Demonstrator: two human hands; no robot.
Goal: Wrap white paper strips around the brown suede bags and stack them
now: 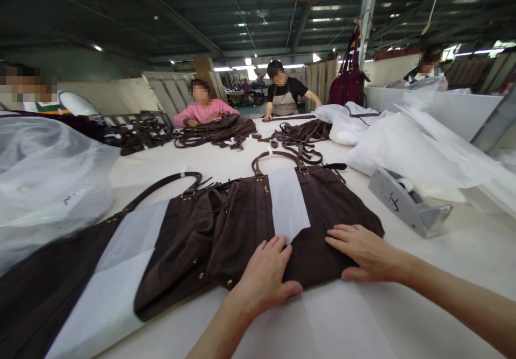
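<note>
A dark brown bag [322, 203] lies on the white table [403, 316], its handles pointing away from me. A white paper strip [288, 200] runs down its front from the handle. My left hand [268, 275] rests open on the bag's lower part, fingertips at the strip's lower end. Over the lower right part of the same bag lies my right hand [363, 251], fingers extended. A second brown bag [173, 251], wrapped with a wide white paper band [124, 262], touches it on the left.
A grey tape dispenser [407, 203] stands at the right. Clear plastic [48, 171] bulges at the left, white plastic [415, 144] at the right. Brown straps [226, 130] are heaped farther back. Several people are around the table; a maroon bag [347, 82] hangs by a post.
</note>
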